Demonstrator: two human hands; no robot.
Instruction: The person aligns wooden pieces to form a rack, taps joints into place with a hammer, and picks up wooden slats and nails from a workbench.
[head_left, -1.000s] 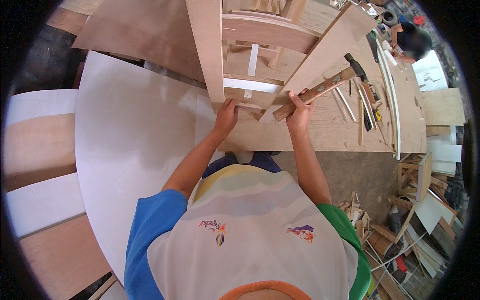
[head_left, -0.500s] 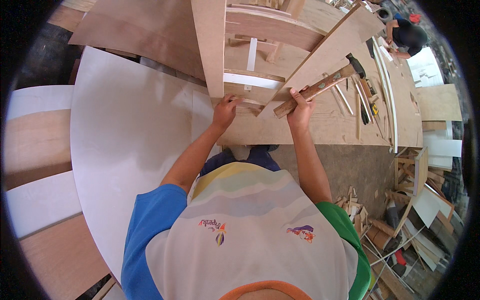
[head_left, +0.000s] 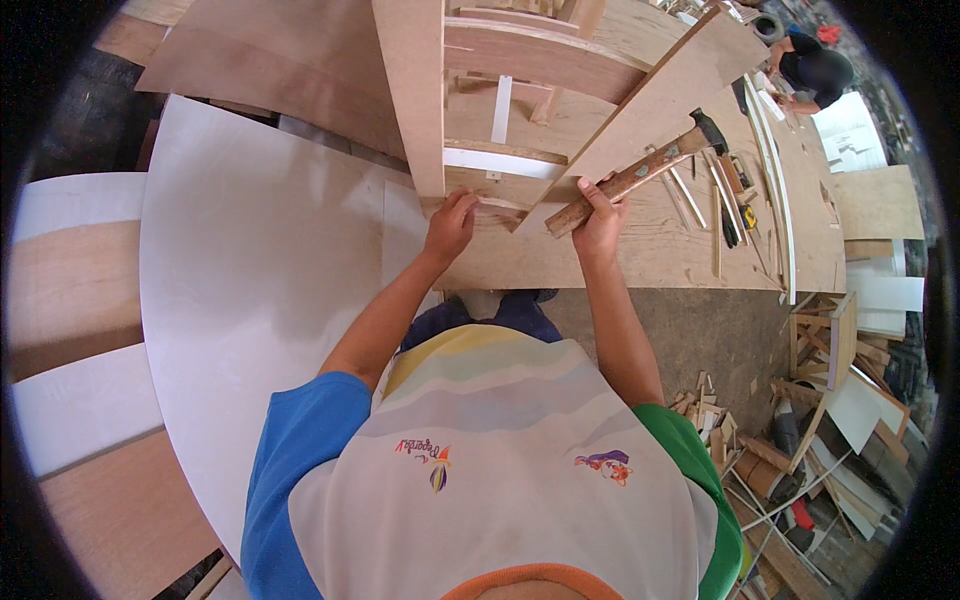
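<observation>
A wooden frame point(head_left: 545, 55) of two long side boards joined by crosspieces stands on the workbench in front of me. My left hand point(head_left: 450, 228) is at its near left corner, fingers curled in against the end of the left side board point(head_left: 420, 110) and the nearest crosspiece point(head_left: 500, 212). The fingertips are partly hidden there. In my right hand point(head_left: 600, 222) is a hammer point(head_left: 640, 175), gripped low on its worn wooden handle, the thumb along the top. Its dark head point(head_left: 710, 132) points away to the right, over the bench beside the right side board point(head_left: 640, 105).
On the bench point(head_left: 640, 262) to the right lie thin wood strips point(head_left: 717, 215), dark-handled tools point(head_left: 729, 232) and long white strips point(head_left: 775, 190). A large white panel point(head_left: 260, 270) spreads at left. Wood scraps point(head_left: 715, 415) pile up at lower right. Another person point(head_left: 805, 70) works at far right.
The frame's left side board has shifted slightly left. My left fingers have drawn in closer at the corner. My right hand and the hammer have barely moved.
</observation>
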